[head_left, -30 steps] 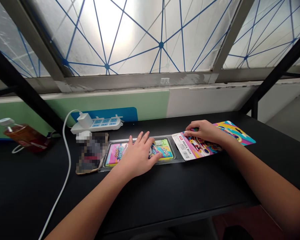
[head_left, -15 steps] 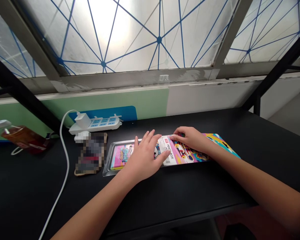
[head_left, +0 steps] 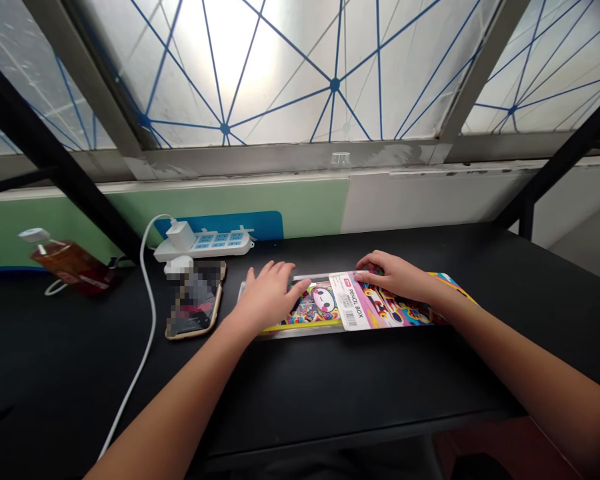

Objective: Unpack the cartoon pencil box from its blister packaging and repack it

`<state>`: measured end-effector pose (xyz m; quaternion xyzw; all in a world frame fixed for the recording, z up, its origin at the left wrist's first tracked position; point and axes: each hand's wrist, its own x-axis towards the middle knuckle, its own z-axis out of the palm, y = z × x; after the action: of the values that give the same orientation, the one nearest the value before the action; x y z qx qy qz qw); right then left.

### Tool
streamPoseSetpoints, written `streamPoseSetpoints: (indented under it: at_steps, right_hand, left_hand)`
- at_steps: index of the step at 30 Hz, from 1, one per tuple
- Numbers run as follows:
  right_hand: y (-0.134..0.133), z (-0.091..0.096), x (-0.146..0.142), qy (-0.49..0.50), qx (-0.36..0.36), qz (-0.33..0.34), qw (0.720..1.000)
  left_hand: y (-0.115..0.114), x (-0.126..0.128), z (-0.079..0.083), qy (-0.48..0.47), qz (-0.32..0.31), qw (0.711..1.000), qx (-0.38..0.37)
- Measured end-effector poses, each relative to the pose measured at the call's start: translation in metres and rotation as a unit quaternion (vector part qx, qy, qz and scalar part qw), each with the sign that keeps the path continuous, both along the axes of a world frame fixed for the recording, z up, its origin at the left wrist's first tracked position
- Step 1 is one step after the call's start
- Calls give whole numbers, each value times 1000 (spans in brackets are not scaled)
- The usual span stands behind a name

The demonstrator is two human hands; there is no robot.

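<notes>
A flat clear plastic tray (head_left: pixel 290 333) lies on the black table, holding a colourful pencil box (head_left: pixel 305 308) with a yellow edge and a round white cartoon face. Over its right part lies a bright printed card (head_left: pixel 405 311) with a white "PENCIL BOX" label (head_left: pixel 351 307). My left hand (head_left: pixel 267 293) rests palm down, fingers apart, across the left part of the box and hides it. Bent over the far edge of the card are the fingers of my right hand (head_left: pixel 393 275), which grips it there; its fingertips are partly hidden.
Left of the tray lies a phone (head_left: pixel 205 307) in a tan case, partly blurred out. Behind it are a white power strip (head_left: pixel 230 245) and a plugged charger (head_left: pixel 181 235), whose white cable (head_left: pixel 150 300) runs forward. A bottle of reddish drink (head_left: pixel 75 263) stands farther left. Windows line the back.
My left hand has shifted left over the box, uncovering the cartoon face and hiding the box's pink left part. My right hand stays at the card's far edge. The view has turned slightly left.
</notes>
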<state>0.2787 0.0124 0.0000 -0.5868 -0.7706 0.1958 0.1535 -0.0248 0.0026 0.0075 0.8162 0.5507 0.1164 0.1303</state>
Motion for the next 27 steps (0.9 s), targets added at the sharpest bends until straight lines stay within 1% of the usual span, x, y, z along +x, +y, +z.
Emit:
streamPoseSetpoints:
  at_steps: [4, 7, 10, 15, 17, 18, 19, 21, 23, 24, 26, 27]
  right_hand:
    - [3, -3, -21, 12, 18, 34, 999]
    - [5, -1, -46, -30, 20, 51, 998]
    - [7, 2, -77, -78, 21, 68, 994]
    - [8, 6, -132, -99, 14, 105, 989]
    - [11, 12, -142, -98, 9, 119, 988]
    - [13, 16, -141, -95, 5, 123, 988]
    - [15, 20, -136, -90, 2, 124, 988]
    - [20, 28, -110, -79, -9, 118, 990]
    - [22, 32, -67, -71, -33, 107, 991]
    - [23, 32, -43, -56, -68, 95, 992]
    - [21, 28, 4, -28, -123, 57, 990]
    - [19, 24, 24, -24, -126, 51, 990]
  left_hand:
    - [-3, 6, -6, 8, -18, 999, 26]
    - [-5, 7, -6, -15, -13, 1000, 18]
    - [-4, 6, -5, -56, -3, 998, 2]
    - [-2, 5, 0, -134, 6, 991, -6]
    - [0, 2, 4, -168, 4, 986, -11]
    - [2, -1, 7, -186, 6, 982, -13]
    - [4, -5, 10, -206, 10, 978, -13]
    - [7, -16, 16, -252, 27, 967, -12]
    - [6, -28, 18, -296, 56, 954, -9]
    - [3, -34, 18, -314, 72, 947, -10]
    - [-7, -41, 14, -340, 103, 935, -12]
    - [-13, -43, 11, -352, 116, 929, -16]
